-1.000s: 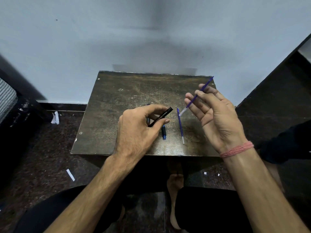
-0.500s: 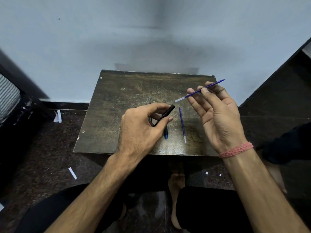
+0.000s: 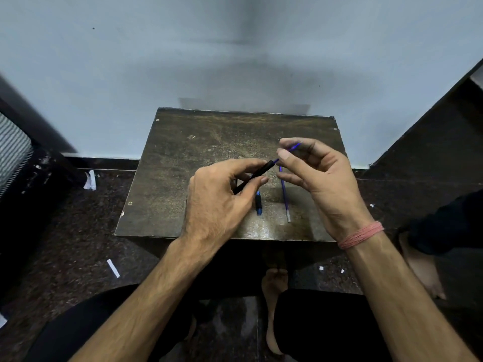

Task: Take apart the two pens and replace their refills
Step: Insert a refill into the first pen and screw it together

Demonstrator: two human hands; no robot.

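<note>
Pinching a thin blue plastic refill (image 3: 294, 147) between thumb and fingertips (image 3: 283, 154) of the right hand (image 3: 321, 184), remaining fingers loosely curled, refill's lower end meeting the open mouth of a slim black plastic pen barrel (image 3: 257, 173). Gripping that barrel between thumb and forefinger of the left hand (image 3: 217, 205), closed snugly round its lower half, mouth tilted up and to the right. Holding both just above the worn dark wooden table (image 3: 183, 158).

Lying on the table beneath the hands: a second blue refill with a silvery tip (image 3: 285, 197), and beside it a short black-and-blue pen piece (image 3: 258, 203), near each other but apart.

Judging the step as feeding the refill into the barrel. Doing it well probably means keeping refill and barrel on one line, pinching the refill close to the mouth to stop it bowing, and sliding gently rather than forcing. Whether the end has actually entered: cannot tell, thumb covering the joint.

Differing from half a second earlier: refill then raised clear of the barrel, lying flatter, silvery tip exposed; right hand now lowered and closed in on the barrel mouth. Left hand and table items barely shifted.
</note>
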